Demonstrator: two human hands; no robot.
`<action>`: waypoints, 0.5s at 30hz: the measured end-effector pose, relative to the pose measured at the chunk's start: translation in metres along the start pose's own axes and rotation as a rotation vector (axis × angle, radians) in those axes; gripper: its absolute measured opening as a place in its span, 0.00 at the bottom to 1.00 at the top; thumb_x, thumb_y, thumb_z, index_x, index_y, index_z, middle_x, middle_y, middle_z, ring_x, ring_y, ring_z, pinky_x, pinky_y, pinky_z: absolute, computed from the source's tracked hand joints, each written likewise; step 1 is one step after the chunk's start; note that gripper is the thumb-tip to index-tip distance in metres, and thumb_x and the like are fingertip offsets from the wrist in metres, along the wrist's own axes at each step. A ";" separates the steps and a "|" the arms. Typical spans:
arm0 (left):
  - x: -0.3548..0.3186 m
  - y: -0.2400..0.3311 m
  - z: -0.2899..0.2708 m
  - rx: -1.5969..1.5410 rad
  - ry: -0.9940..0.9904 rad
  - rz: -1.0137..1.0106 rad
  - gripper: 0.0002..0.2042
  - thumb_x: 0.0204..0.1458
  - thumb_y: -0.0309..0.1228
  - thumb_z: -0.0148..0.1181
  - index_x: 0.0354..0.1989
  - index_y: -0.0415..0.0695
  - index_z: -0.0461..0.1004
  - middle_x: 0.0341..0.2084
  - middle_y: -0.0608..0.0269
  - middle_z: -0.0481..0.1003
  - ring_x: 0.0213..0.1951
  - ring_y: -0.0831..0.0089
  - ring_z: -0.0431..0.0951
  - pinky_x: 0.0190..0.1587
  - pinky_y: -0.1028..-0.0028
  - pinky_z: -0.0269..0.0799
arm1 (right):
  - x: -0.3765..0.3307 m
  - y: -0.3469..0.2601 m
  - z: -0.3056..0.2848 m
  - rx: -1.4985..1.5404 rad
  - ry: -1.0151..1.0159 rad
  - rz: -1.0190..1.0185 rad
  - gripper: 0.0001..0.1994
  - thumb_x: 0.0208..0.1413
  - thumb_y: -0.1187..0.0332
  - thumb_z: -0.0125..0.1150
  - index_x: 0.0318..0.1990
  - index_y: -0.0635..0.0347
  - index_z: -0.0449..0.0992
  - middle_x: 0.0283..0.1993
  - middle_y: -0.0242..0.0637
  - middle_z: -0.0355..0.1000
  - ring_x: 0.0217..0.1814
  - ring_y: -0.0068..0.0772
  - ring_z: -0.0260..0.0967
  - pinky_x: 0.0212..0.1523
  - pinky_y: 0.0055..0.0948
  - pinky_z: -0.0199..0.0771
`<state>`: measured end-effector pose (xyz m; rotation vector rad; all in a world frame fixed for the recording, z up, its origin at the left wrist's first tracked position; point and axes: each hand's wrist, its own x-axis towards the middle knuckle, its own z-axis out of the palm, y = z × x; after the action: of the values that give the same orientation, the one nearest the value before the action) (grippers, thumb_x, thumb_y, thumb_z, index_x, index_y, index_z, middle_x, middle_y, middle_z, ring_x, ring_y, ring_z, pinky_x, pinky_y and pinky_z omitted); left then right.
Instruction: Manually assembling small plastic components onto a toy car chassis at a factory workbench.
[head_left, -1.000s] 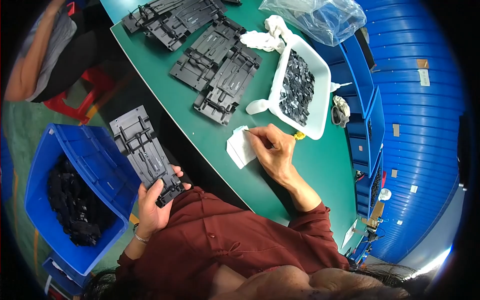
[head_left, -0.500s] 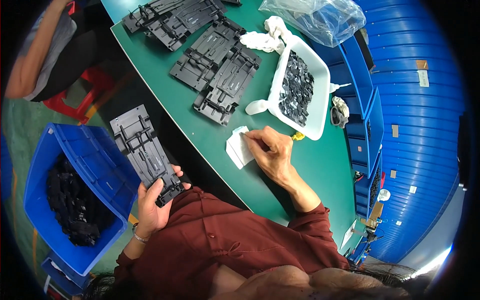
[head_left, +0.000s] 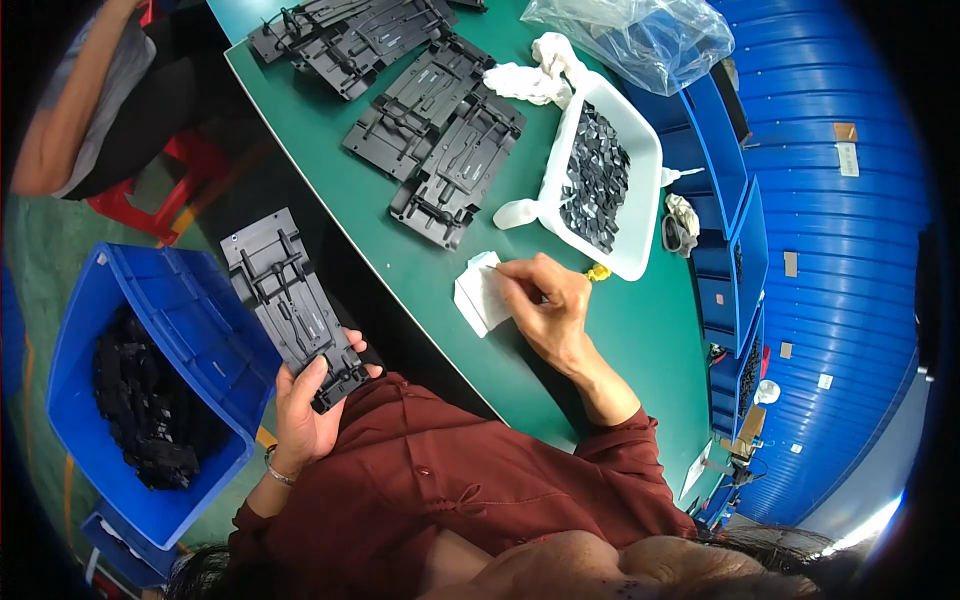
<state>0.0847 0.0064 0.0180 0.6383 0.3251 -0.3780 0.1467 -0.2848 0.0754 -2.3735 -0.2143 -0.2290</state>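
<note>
My left hand [head_left: 308, 412] grips the lower end of a black plastic chassis plate [head_left: 290, 305], thumb on its face, holding it off the table's edge above the floor. Shaped bars and axle-like pieces are moulded on its upper side. Over the green table, my right hand [head_left: 548, 300] is closed in a pinch at the upper right edge of a small folded white pad [head_left: 482, 296]. Whatever lies between those fingertips is too small to make out. Just beyond this hand stands a white tub [head_left: 650, 190] heaped with small black pieces [head_left: 595, 175].
More black chassis plates [head_left: 455, 165] lie across the far left of the green table [head_left: 640, 330]. A white squeeze bottle [head_left: 517, 213], a white cloth [head_left: 540, 75] and a clear plastic bag [head_left: 635, 40] surround the tub. A blue crate [head_left: 190, 320] holds black parts. A person [head_left: 75, 110] sits at far left.
Almost nothing differs. The view has shifted very slightly, and my right fingertips have moved a little along the edge of the white pad. My left hand keeps the plate steady.
</note>
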 end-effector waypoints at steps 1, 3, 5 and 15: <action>-0.001 0.001 -0.004 -0.010 0.002 0.001 0.17 0.64 0.26 0.48 0.59 0.33 0.67 0.53 0.46 0.73 0.55 0.60 0.76 0.53 0.51 0.79 | -0.001 -0.002 0.000 0.041 -0.001 0.076 0.05 0.51 0.79 0.68 0.36 0.66 0.81 0.26 0.37 0.75 0.23 0.22 0.71 0.25 0.23 0.70; -0.001 0.000 -0.007 -0.016 -0.002 0.008 0.17 0.64 0.26 0.48 0.59 0.33 0.67 0.53 0.46 0.73 0.55 0.60 0.76 0.53 0.50 0.79 | -0.006 -0.006 -0.003 0.251 0.066 0.364 0.03 0.56 0.77 0.68 0.36 0.67 0.81 0.29 0.30 0.77 0.28 0.15 0.70 0.29 0.19 0.70; -0.002 0.000 -0.005 -0.012 -0.016 0.014 0.17 0.64 0.27 0.47 0.60 0.33 0.67 0.53 0.45 0.73 0.55 0.60 0.76 0.53 0.50 0.79 | -0.007 -0.010 -0.010 0.517 0.152 0.534 0.03 0.57 0.76 0.67 0.34 0.66 0.79 0.29 0.26 0.75 0.26 0.14 0.65 0.28 0.17 0.64; -0.010 -0.004 -0.002 0.060 -0.111 0.029 0.19 0.67 0.31 0.45 0.64 0.37 0.62 0.54 0.48 0.73 0.56 0.59 0.74 0.52 0.52 0.76 | -0.024 -0.017 -0.030 1.094 0.075 0.931 0.07 0.57 0.72 0.65 0.29 0.59 0.74 0.20 0.19 0.55 0.18 0.13 0.45 0.22 0.20 0.44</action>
<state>0.0740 0.0068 0.0184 0.6777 0.1989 -0.3948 0.1163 -0.2955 0.1027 -1.1760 0.6458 0.2130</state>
